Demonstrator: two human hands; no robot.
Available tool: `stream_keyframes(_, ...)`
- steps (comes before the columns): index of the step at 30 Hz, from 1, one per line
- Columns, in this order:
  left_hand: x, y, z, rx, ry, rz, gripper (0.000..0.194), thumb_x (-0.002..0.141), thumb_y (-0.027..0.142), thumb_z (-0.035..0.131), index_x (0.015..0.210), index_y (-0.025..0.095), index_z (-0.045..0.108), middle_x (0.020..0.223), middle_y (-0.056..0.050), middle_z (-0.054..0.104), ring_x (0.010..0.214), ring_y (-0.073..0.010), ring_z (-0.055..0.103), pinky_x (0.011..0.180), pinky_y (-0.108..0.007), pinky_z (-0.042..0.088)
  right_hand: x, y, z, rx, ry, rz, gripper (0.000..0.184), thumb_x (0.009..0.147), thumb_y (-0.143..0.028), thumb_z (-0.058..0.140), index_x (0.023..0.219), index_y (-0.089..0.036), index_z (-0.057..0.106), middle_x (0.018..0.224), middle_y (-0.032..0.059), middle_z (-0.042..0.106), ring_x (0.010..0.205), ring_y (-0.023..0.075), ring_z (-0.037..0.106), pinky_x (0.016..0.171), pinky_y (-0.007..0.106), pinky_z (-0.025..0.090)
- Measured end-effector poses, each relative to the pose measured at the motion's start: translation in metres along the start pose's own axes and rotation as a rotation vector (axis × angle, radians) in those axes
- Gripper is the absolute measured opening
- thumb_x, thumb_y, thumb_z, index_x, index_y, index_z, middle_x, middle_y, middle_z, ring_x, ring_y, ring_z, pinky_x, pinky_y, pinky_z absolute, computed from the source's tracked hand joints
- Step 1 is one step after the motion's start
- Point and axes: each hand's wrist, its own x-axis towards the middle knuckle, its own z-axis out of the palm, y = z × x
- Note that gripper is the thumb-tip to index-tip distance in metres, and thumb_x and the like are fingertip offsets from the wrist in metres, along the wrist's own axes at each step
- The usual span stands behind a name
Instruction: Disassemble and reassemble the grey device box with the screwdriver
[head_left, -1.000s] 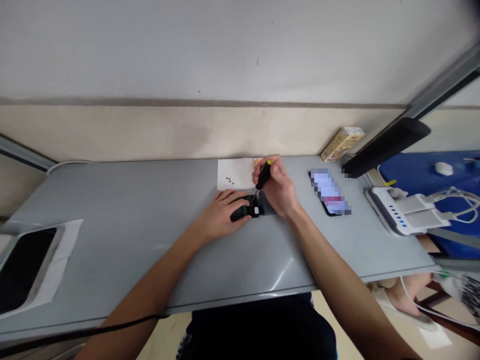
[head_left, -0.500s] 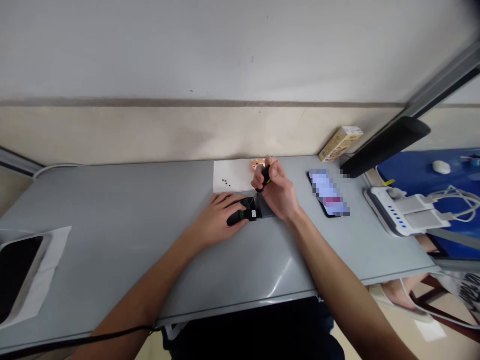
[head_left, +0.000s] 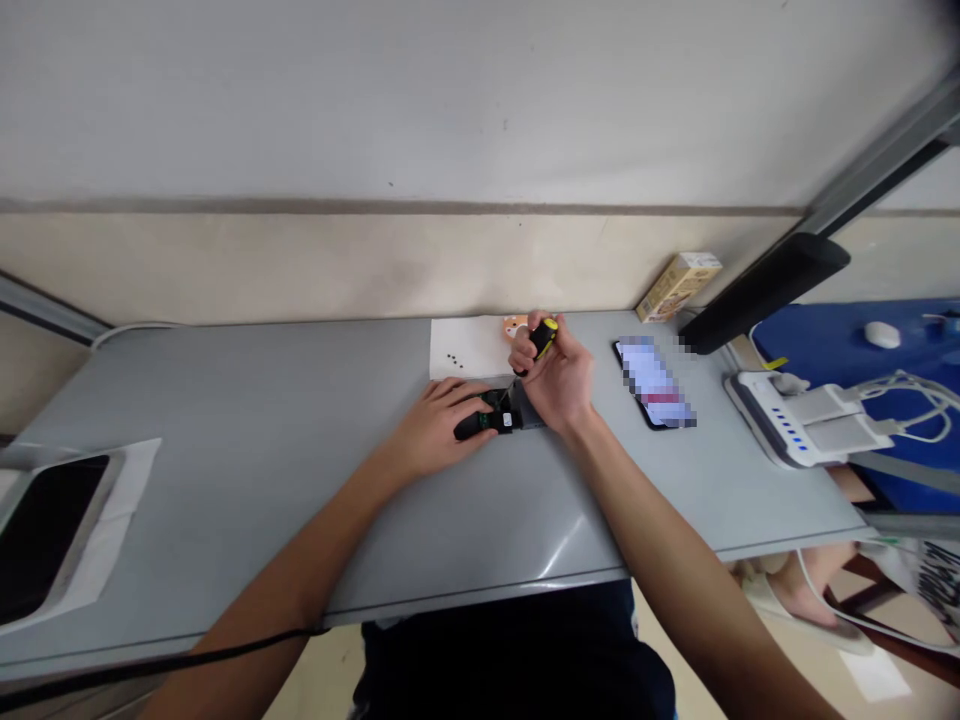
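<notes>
My left hand grips a small opened black device against the table, its thumb and fingers around the left end. Green circuit board shows inside it, with a small white label near its right end. A screwdriver with a black and yellow handle is wrapped in the fingers of my right hand. Its thin shaft slants down to the left into the device; the exact spot under the tip is too small to make out. Several tiny dark screws lie on a white paper sheet behind the device.
An orange patterned item rests on the paper's right part. Right of my hands lie a phone, a carton, a black cylinder and a power strip. A black tablet-like item is at left. Someone's foot shows below right.
The screwdriver handle has turned within my right hand, showing more of its yellow end now. My left hand keeps its hold on the device. The camera view shifts slightly.
</notes>
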Motion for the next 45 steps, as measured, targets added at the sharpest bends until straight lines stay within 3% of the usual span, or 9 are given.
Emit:
stream_keyframes(6,0.0,0.002,-0.003,-0.022,-0.006,-0.006,0.018,0.096,0.037,0.068,0.109,0.027,0.072,0.137,-0.003,0.067,0.125,-0.0245,0.058,0.11,-0.047,0.046,-0.008,-0.008,0.005,-0.003,-0.078,0.032,0.034,0.096,-0.057,0.057,0.086,-0.026,0.046,0.065,-0.0045,0.033,0.054,0.0141,0.03,0.055,0.028,0.035)
stream_keyframes(13,0.0,0.001,-0.003,-0.023,0.013,-0.002,0.018,0.094,0.036,0.07,0.109,0.027,0.074,0.135,-0.003,0.068,0.123,-0.0243,0.059,0.11,-0.047,0.047,-0.003,-0.008,-0.006,-0.077,-0.098,-0.023,0.037,0.093,-0.061,0.062,0.09,-0.024,0.056,0.087,0.0022,0.057,0.075,0.0166,0.056,0.071,0.032,0.048)
stream_keyframes(20,0.0,-0.002,0.0,-0.036,0.012,-0.013,0.02,0.094,0.037,0.07,0.111,0.027,0.073,0.134,-0.003,0.068,0.125,-0.0249,0.058,0.111,-0.048,0.046,-0.011,0.0,0.011,0.003,-0.084,-0.044,0.035,0.099,-0.06,0.053,0.092,-0.025,0.055,0.072,-0.0021,0.042,0.062,0.0142,0.04,0.061,0.028,0.041)
stream_keyframes(23,-0.001,-0.002,0.0,-0.034,0.017,-0.015,0.021,0.093,0.038,0.071,0.111,0.027,0.073,0.134,-0.004,0.068,0.124,-0.0247,0.058,0.11,-0.047,0.047,-0.014,0.003,0.013,0.035,-0.056,-0.099,0.026,0.098,-0.051,0.059,0.095,-0.027,0.05,0.072,-0.0037,0.039,0.061,0.0128,0.037,0.059,0.027,0.036)
stream_keyframes(26,-0.001,-0.002,0.0,-0.022,0.018,-0.015,0.02,0.094,0.038,0.071,0.11,0.027,0.073,0.134,-0.003,0.069,0.125,-0.0245,0.058,0.11,-0.047,0.047,-0.011,0.005,0.007,-0.002,-0.011,-0.131,0.031,0.091,-0.045,0.072,0.094,-0.028,0.046,0.072,-0.0058,0.038,0.059,0.0118,0.035,0.057,0.026,0.034)
stream_keyframes(31,0.001,-0.003,0.0,-0.026,0.027,0.011,0.018,0.095,0.038,0.069,0.108,0.027,0.072,0.136,-0.003,0.068,0.125,-0.0247,0.059,0.111,-0.047,0.046,-0.005,0.01,0.0,-0.181,0.056,-0.235,0.024,0.093,-0.044,0.07,0.094,-0.026,0.055,0.09,-0.0013,0.056,0.071,0.0111,0.05,0.069,0.028,0.043)
stream_keyframes(34,0.002,-0.003,0.0,-0.025,0.049,0.015,0.019,0.094,0.04,0.069,0.105,0.025,0.072,0.133,-0.003,0.07,0.123,-0.0252,0.06,0.11,-0.047,0.045,-0.006,0.014,0.002,-0.272,0.125,-0.271,0.024,0.095,-0.051,0.065,0.106,-0.029,0.065,0.087,-0.001,0.053,0.074,0.0123,0.051,0.073,0.028,0.045)
stream_keyframes(38,0.001,-0.005,0.002,-0.057,0.032,-0.016,0.023,0.093,0.043,0.07,0.107,0.025,0.072,0.136,-0.003,0.069,0.127,-0.0259,0.057,0.113,-0.048,0.043,-0.008,0.015,0.006,-0.258,0.069,-0.224,0.03,0.095,-0.053,0.064,0.116,-0.03,0.065,0.085,-0.0004,0.052,0.075,0.0136,0.052,0.075,0.029,0.048)
stream_keyframes(45,0.001,-0.004,0.002,-0.036,-0.016,-0.022,0.025,0.094,0.044,0.069,0.111,0.025,0.068,0.138,-0.003,0.067,0.13,-0.0261,0.055,0.113,-0.047,0.042,-0.01,0.007,0.01,-0.033,0.031,-0.198,0.021,0.1,-0.043,0.06,0.09,-0.027,0.053,0.079,-0.0014,0.038,0.067,0.0115,0.043,0.059,0.024,0.042)
